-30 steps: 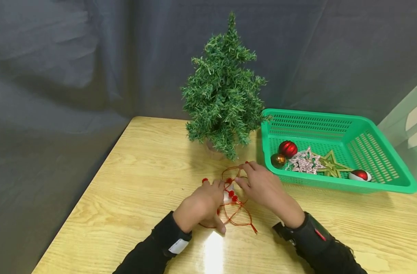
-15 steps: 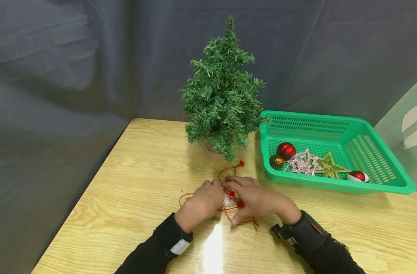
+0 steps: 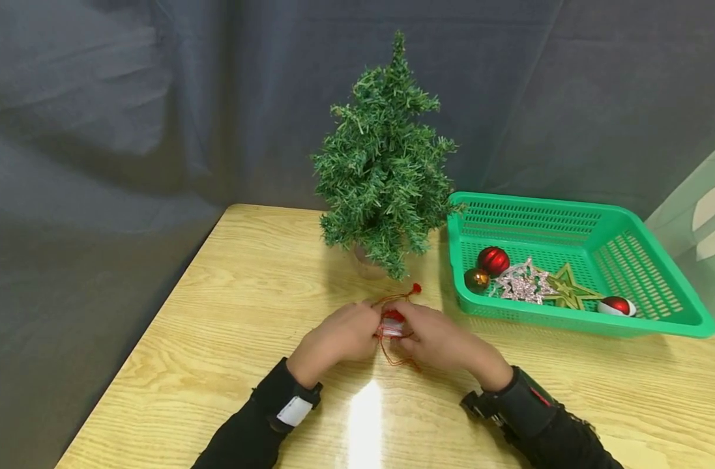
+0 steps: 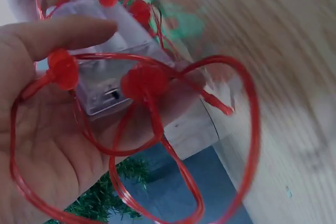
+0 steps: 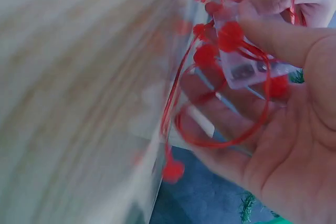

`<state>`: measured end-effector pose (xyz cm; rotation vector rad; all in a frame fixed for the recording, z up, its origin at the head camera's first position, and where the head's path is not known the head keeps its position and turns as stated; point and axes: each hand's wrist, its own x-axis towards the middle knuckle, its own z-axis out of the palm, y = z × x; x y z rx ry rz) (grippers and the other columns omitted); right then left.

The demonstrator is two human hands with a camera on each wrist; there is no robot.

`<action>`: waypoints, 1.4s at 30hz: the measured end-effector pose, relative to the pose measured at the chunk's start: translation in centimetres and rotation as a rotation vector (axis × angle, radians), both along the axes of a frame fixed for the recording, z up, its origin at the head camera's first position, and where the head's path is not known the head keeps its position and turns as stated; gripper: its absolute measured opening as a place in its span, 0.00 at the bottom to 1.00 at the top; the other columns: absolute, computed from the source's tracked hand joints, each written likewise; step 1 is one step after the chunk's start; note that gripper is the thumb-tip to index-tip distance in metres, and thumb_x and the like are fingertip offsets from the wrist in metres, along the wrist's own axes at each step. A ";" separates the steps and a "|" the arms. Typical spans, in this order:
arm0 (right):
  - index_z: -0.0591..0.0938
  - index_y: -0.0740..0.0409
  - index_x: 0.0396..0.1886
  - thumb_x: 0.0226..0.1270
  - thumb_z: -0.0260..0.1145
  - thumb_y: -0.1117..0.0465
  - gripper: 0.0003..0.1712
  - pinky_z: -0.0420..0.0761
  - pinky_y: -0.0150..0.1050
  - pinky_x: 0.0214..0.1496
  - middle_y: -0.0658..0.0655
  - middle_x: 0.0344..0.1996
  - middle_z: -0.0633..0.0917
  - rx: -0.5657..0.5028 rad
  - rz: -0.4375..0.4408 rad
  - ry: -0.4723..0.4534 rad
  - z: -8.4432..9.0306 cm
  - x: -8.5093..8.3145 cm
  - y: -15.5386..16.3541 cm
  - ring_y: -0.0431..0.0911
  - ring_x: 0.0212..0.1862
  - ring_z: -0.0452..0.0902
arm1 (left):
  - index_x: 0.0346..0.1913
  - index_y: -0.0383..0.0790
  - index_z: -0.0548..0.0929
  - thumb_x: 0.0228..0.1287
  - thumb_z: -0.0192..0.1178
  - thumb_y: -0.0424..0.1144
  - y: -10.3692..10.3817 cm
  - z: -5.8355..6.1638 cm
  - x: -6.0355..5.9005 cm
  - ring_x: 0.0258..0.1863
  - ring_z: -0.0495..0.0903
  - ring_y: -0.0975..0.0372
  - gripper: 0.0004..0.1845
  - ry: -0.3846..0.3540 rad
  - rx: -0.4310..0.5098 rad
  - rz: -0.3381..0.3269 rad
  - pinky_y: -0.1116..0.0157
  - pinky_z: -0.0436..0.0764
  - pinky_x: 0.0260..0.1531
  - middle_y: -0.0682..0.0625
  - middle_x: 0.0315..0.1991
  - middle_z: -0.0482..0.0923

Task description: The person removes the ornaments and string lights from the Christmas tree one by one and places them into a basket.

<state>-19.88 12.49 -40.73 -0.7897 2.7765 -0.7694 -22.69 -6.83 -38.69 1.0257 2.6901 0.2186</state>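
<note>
Both hands are close together over the table in front of the small tree. Between them is the clear battery box (image 3: pixel 393 327) of red string lights. My left hand (image 3: pixel 342 332) grips one end of the box, its thumb on top and fingers underneath in the left wrist view. My right hand (image 3: pixel 439 335) holds the other end between thumb and fingers. Red wire (image 4: pixel 254 124) loops over the left palm, with round red bulbs (image 4: pixel 144 80) beside the box. In the right wrist view, more wire and bulbs (image 5: pixel 231 36) hang across the right fingers.
A small artificial Christmas tree (image 3: pixel 386 169) stands at the back of the wooden table (image 3: pixel 228 312). Right of it sits a green basket (image 3: pixel 574 326), holding a red bauble (image 3: pixel 493 261), a brown bauble (image 3: pixel 477 280), a silver glitter ornament (image 3: pixel 524 283), a green star (image 3: pixel 568 286) and a red-and-white bauble (image 3: pixel 617 306).
My right hand has come down and left from the upper wire to the battery box. The left hand has closed in on the box too, and the spread wires are drawn into a tighter bunch.
</note>
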 end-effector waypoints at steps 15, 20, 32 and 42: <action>0.66 0.53 0.63 0.71 0.65 0.61 0.26 0.82 0.35 0.41 0.60 0.49 0.85 -0.376 -0.080 -0.023 2.9 0.4 0.4 0.45 0.45 0.83 | 0.69 0.45 0.60 0.49 0.79 0.48 -0.2 1.9 -0.3 0.58 0.79 0.56 0.48 -0.386 0.552 0.135 0.57 0.78 0.58 0.47 0.60 0.76; 0.57 0.53 0.72 0.73 0.63 0.59 0.35 0.81 0.38 0.46 0.65 0.54 0.80 -0.428 -0.113 -0.139 3.3 0.9 0.2 0.49 0.50 0.81 | 0.69 0.57 0.58 0.51 0.78 0.50 -0.4 2.3 -0.2 0.52 0.82 0.62 0.47 -0.419 0.655 0.093 0.61 0.80 0.52 0.50 0.56 0.79; 0.51 0.47 0.77 0.65 0.71 0.51 0.49 0.82 0.42 0.52 0.66 0.63 0.70 -0.478 -0.054 -0.345 5.8 2.0 2.2 0.54 0.58 0.78 | 0.59 0.52 0.75 0.62 0.68 0.37 -0.2 2.9 0.1 0.43 0.80 0.64 0.23 -0.517 0.715 0.004 0.65 0.80 0.45 0.52 0.50 0.81; 0.61 0.48 0.74 0.56 0.77 0.50 0.50 0.80 0.49 0.54 0.57 0.63 0.74 -0.415 -0.060 -0.171 6.2 2.0 1.7 0.54 0.59 0.74 | 0.64 0.41 0.71 0.63 0.68 0.34 -1.1 3.5 -0.2 0.48 0.79 0.64 0.27 -0.708 0.918 -0.119 0.66 0.81 0.49 0.45 0.53 0.78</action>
